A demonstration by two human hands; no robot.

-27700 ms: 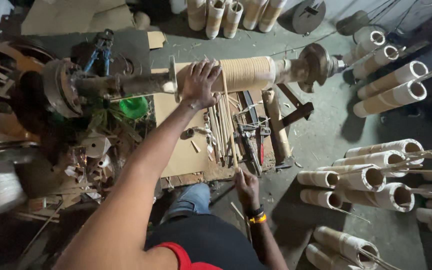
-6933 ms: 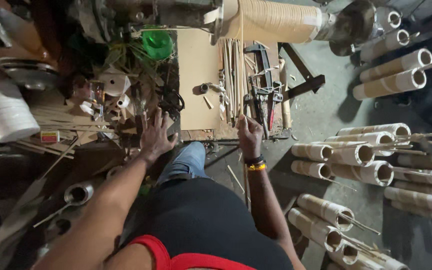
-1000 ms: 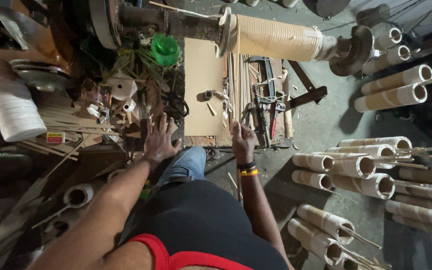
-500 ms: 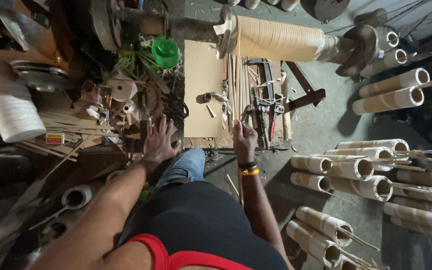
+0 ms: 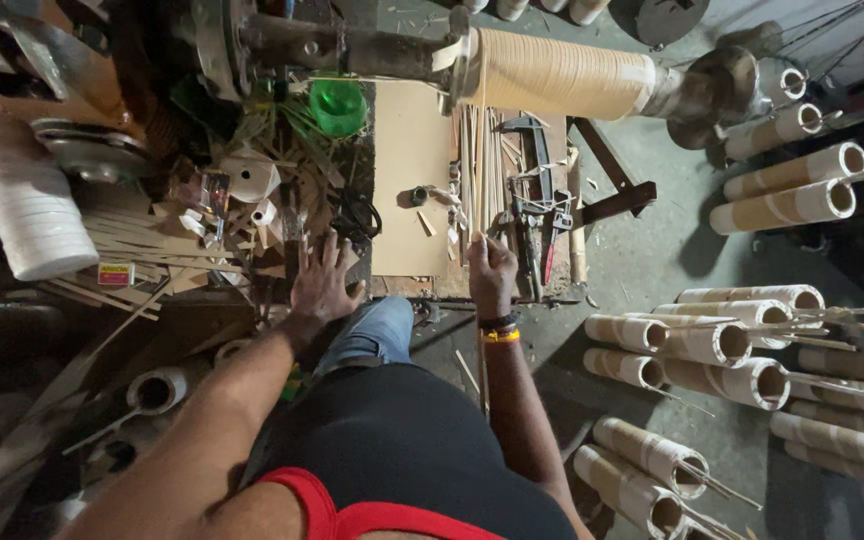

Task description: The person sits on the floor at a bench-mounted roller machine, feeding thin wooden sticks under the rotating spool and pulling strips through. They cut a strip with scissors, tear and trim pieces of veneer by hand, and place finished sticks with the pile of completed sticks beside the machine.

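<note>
Fingers of the right hand pinch thin bamboo sticks; left hand rests open, bracing on the cluttered surface; keeping sticks aligned seems wise.

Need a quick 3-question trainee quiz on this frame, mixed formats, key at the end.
1. True or false: the left hand lies spread, palm down, on the cluttered scraps.
2. The right hand is at the near ends of what? A) thin wooden sticks B) a hammer C) a paintbrush
3. Fill in: the small cup under the machine shaft is coloured ____.

Key: 1 true; 2 A; 3 green.
</note>
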